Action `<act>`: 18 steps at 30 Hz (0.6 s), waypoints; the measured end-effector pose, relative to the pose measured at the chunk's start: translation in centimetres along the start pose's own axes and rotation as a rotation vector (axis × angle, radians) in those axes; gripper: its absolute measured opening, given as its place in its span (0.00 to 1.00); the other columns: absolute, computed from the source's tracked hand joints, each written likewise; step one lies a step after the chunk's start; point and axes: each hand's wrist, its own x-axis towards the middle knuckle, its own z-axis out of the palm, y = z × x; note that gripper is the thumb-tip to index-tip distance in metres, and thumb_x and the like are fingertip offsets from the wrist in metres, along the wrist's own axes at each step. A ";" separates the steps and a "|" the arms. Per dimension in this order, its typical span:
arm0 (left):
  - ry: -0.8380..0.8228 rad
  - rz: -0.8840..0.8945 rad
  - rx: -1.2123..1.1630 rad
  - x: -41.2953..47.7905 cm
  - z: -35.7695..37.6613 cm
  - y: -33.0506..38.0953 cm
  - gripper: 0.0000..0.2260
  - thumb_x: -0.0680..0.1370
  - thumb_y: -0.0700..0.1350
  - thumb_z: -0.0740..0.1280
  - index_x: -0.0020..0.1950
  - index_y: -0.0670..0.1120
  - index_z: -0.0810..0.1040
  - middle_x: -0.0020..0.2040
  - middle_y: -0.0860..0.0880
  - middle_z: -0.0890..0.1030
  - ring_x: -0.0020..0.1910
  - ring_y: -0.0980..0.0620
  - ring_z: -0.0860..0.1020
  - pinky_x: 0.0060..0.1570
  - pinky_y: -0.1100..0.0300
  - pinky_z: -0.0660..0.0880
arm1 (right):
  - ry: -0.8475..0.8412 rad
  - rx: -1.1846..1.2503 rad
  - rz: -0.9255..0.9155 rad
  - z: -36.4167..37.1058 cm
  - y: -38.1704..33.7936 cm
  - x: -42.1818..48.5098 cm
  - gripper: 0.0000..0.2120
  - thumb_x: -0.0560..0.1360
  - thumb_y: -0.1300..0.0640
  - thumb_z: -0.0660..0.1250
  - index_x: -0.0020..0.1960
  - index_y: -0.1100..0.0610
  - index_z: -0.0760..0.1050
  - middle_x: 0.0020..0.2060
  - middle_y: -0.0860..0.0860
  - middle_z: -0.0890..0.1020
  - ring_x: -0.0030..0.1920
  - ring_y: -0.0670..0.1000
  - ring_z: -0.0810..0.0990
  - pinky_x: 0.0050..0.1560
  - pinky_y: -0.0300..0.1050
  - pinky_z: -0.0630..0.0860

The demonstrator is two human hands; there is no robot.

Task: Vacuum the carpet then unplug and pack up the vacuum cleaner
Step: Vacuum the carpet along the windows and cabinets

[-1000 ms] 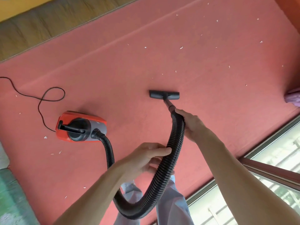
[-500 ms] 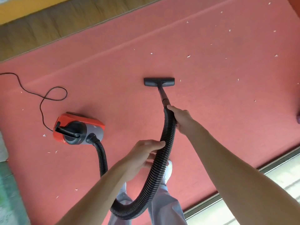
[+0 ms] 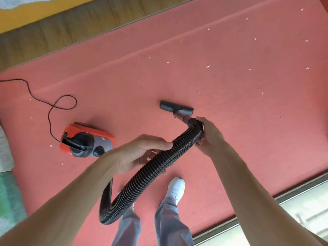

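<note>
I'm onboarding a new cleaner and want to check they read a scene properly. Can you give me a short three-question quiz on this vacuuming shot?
1. True or false: the right hand grips the hose right beside the floor nozzle.
2. Most white scraps lie: A. on the carpet beyond the nozzle; B. between the person's feet; C. on the wooden floor.
3. What does the left hand hold?
Key: 1 true. 2 A. 3 the hose, partway along its length.
</note>
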 end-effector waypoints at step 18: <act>0.042 -0.017 0.025 3.7 -1.1 -1.5 0.17 0.71 0.53 0.75 0.52 0.41 0.81 0.48 0.37 0.84 0.41 0.41 0.83 0.41 0.53 0.78 | 0.082 0.053 -0.003 0.3 -0.3 3.4 0.18 0.77 0.53 0.68 0.63 0.63 0.74 0.40 0.57 0.78 0.34 0.52 0.76 0.36 0.45 0.75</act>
